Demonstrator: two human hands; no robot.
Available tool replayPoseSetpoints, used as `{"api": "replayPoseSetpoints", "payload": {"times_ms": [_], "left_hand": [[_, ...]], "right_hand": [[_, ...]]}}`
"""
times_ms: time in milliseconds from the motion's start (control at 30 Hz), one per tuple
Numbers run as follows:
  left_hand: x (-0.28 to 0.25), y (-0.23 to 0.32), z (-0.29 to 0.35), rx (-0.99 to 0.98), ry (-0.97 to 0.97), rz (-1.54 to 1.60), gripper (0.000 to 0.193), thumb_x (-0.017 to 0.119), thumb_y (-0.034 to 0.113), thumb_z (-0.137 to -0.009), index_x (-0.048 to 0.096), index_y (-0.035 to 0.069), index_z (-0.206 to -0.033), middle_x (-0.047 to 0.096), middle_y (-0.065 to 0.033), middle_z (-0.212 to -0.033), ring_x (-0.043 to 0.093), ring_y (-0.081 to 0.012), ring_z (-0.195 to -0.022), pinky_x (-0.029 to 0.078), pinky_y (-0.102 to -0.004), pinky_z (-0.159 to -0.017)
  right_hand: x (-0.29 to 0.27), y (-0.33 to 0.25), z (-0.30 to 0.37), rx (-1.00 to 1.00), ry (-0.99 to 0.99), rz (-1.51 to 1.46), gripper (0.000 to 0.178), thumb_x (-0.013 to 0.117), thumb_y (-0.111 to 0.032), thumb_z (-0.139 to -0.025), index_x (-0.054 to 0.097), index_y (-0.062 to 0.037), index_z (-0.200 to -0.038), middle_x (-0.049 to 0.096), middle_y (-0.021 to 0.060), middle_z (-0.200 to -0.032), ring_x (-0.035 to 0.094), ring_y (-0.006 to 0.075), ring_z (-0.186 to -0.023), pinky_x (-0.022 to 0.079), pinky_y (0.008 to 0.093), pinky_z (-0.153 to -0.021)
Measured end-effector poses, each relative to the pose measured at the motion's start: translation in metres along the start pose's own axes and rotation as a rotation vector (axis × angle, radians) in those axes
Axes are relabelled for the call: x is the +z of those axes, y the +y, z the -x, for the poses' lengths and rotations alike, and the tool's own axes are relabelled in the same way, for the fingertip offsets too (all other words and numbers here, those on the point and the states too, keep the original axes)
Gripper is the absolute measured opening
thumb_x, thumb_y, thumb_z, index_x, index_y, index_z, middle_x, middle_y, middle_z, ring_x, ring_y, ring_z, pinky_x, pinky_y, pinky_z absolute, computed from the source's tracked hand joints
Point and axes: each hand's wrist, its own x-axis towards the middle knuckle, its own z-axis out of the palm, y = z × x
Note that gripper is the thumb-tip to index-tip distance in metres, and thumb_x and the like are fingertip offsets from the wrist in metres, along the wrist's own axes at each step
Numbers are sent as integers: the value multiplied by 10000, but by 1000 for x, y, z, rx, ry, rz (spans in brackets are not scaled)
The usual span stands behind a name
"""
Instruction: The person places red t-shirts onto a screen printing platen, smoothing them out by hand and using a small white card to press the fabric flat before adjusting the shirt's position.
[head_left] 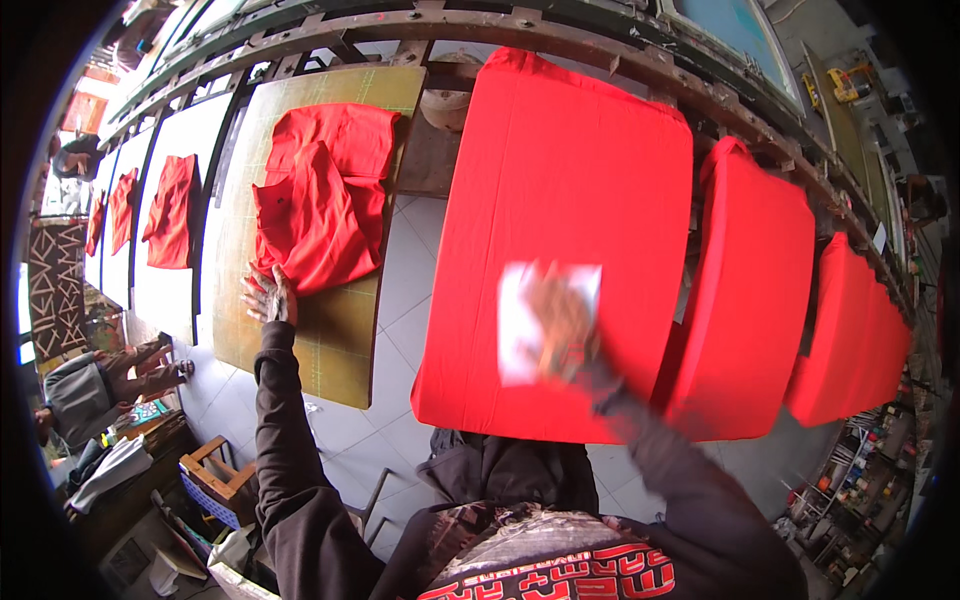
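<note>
A red T-shirt-like garment (560,170) is pulled smooth over a board in front of me. On its lower middle lies a white sheet (515,345), with my right hand (563,320) over it. That hand is smeared by motion, so whether it grips the sheet or presses flat on it cannot be made out. My left hand (270,297) has its fingers spread at the lower edge of a crumpled red garment (320,215), which lies loosely on an olive-green board (330,350). Dark stains mark the left hand.
Two more red-covered boards (745,290) stand in a row to the right. Leftward, white boards (175,290) carry bunched red garments. A metal rail (560,35) runs behind the boards. Another person (85,395) stands at far left, near a blue crate (210,495). Tools and containers (855,490) crowd the lower right.
</note>
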Motion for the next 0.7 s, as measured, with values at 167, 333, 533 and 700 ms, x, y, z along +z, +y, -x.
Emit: {"api": "replayPoseSetpoints", "payload": {"times_ms": [167,333,533,700], "left_hand": [[2,7,4,6,-25,5,787,245,718,-939,11,312,-1570,31,-171,-1630,47,-464,-1475,64,-638,-1144],[-17,17,16,135,-100,-35,778,268,686,-956,12,287,-1573,12,-199,-1619,42,-518,-1454,114,-677,-1117],[4,1,4,86,-21,-26,785,278,693,-949,6,300,-1572,14,-184,-1624,53,-509,-1456,123,-671,-1121],[5,2,9,40,-19,-56,778,273,692,-950,24,300,-1575,12,-146,-1635,70,-483,-1465,123,-654,-1132]], "right_hand": [[39,-74,80,-264,-305,59,799,557,-590,-869,342,-178,-1519,274,87,-1592,213,272,-1482,166,485,-1191],[3,7,-57,-160,-142,37,819,623,-542,-849,341,-150,-1511,226,116,-1605,162,336,-1492,194,520,-1177],[-16,145,-242,5,334,426,674,408,-572,-974,336,-172,-1512,255,99,-1593,232,311,-1469,196,457,-1188],[-4,83,-212,60,348,363,681,537,-498,-932,401,-108,-1474,316,142,-1561,256,346,-1456,230,505,-1163]]}}
